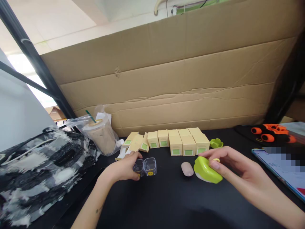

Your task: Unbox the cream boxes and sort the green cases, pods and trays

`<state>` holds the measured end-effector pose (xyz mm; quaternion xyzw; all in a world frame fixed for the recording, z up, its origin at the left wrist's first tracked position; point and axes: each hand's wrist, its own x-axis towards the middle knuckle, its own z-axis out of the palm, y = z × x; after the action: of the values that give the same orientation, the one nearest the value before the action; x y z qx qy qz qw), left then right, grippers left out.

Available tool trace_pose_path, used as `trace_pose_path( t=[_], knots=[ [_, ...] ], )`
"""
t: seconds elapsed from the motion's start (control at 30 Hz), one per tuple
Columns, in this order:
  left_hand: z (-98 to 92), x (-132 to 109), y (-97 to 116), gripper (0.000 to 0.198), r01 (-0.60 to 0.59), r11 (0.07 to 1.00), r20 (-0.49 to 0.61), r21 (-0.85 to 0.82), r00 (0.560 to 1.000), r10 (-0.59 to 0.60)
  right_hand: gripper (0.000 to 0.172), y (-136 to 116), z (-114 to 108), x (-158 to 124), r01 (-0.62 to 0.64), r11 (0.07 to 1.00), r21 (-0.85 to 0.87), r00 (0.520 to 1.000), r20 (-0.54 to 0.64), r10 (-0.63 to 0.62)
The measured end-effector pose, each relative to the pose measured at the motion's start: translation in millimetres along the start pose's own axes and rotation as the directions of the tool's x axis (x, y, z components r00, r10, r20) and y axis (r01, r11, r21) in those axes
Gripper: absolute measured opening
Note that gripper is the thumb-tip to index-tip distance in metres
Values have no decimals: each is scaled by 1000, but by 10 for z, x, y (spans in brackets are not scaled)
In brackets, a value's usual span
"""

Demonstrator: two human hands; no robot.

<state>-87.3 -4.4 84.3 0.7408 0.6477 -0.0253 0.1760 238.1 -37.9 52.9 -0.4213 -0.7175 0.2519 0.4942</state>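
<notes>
My left hand [127, 167] is closed around the left one of two small clear plastic containers, its fingers covering part of it. The other clear container [150, 166] stands right beside it on the black table, with a yellow round sticker on its front. My right hand [234, 168] pinches a bright green, rounded lobed case [206, 170] by its small yellow ring, tilted, with a whitish underside. Just left of that case lies a pale pink oval object [187, 169]. Behind my right hand is a green flower-shaped piece [216, 143].
Several cream boxes [175, 144] with green labels line the back, some opened at the left. A bagged iced drink [101, 136] and a black-and-white cloth [43, 171] are left. Right are a phone [278, 168] and an orange-and-black toy [274, 133]. Cardboard [166, 79] walls the back.
</notes>
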Motion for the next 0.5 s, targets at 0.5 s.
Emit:
trace_pose_path(
  t=[0.5],
  knots=[
    [995,58,1017,75,297,78,286,-952,765,577,15,84,350,-157,-46,931,363,989,149,-9]
  ],
)
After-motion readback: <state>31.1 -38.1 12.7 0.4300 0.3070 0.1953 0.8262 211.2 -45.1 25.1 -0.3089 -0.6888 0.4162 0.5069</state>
